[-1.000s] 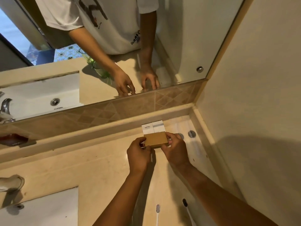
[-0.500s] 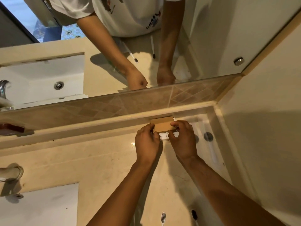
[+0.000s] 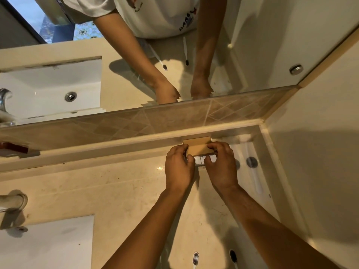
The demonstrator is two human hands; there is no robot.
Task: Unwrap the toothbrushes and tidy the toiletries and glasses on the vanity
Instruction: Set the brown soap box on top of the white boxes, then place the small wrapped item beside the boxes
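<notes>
Two hands pinched small boxes at back ledge: left hand (image 3: 179,167) on left edge, tan box (image 3: 199,146) atop white box (image 3: 206,159), right hand (image 3: 221,166) on right edge. Toothbrush heads (image 3: 195,258) lay near front of counter (image 3: 116,191).

A beige marble table (image 3: 81,191) runs along a wall mirror (image 3: 262,35); below the glass sits a band of brown diamond-pattern tile (image 3: 116,129); a white sink (image 3: 44,247) is set in at lower left, beside a chrome tap (image 3: 11,202); a plain cream wall (image 3: 320,152) closes the right side, crossed by shadow.
</notes>
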